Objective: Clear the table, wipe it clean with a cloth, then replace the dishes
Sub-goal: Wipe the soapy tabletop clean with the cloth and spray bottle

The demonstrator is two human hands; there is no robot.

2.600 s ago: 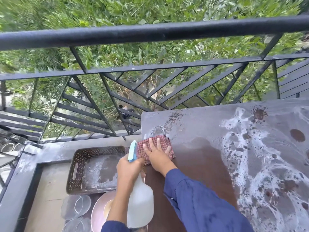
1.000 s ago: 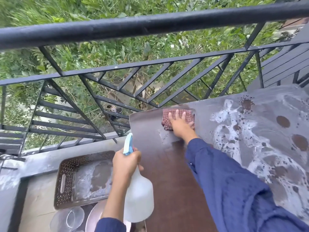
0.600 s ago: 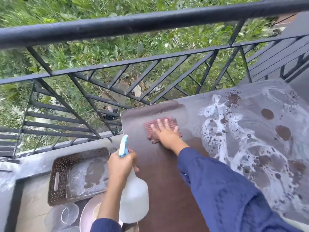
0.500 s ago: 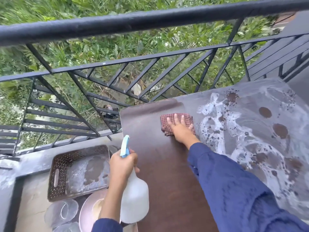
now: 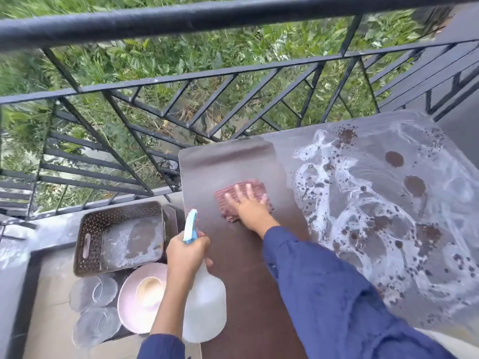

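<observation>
Dark brown laminate shows bare on the left strip of the table [image 5: 246, 281], and we read that strip as wiped. White foam [image 5: 363, 216] flecked with brown spots covers the table's whole right part, so we judge the wipe under half finished. The checked cloth [image 5: 255, 183] lies on the table toward its far left corner, inside the cleaned strip. The right hand [image 5: 248, 206] presses it flat, fingers straight and spread, not curled round it. The left hand [image 5: 188, 252] is clenched round the neck of a white spray bottle [image 5: 204, 309], held over the table's near left edge. Clearing looks complete: no dish on the table. Off the table's left side, lower down, sit 1 brown perforated tray [image 5: 119, 237], 1 pink dish [image 5: 140, 301] and 2 clear glass plates [image 5: 93, 294]; these remain to go back. A black railing [image 5: 233, 14] runs just beyond the table's far edge. Nothing blocks the cloth's path into the foam.
</observation>
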